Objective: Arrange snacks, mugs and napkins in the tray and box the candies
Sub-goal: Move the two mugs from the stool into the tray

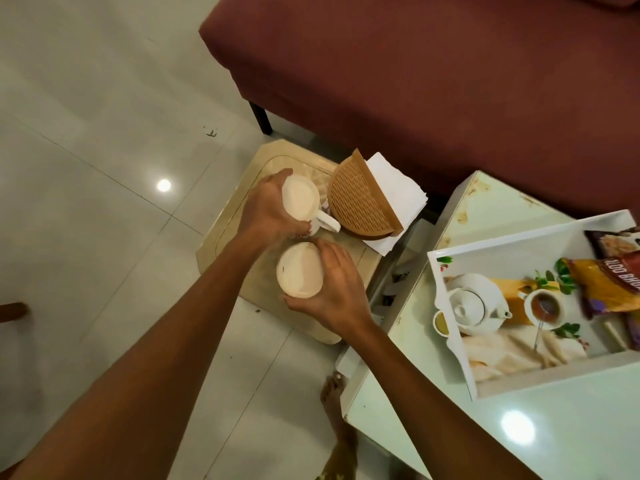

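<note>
Mugs first: we have one in each hand. Our left hand [268, 211] is wrapped over the far mug [300, 199], fingers curled round its rim and side, thumb at the near edge by the handle, which sticks out to the right toward the napkin holder [360, 199]. Our right hand [334, 289] is clamped on the near mug [298, 270], thumb under its near side and fingers over its right wall. Both mugs are upright, mouths up, and look empty. They are on or just above the low stool [242, 268]; we cannot tell whether either has left it. The two mugs sit almost touching, one straight beyond the other.

Outward from the hands, the holder stands just right of the far mug, with white napkins [394, 188] fanned out behind it. The tray [460, 355] lies well to the right and a little nearer, on the glass tabletop [415, 393], with snack packets [609, 271] already in its far right end.

What counts, we judge, is that the tray lies to the right of both hands, and our right hand is the nearer to it. So the near mug should travel first, across the gap to the tray's bare left end; the left hand then has to cross the same line, passing close by the holder.
</note>
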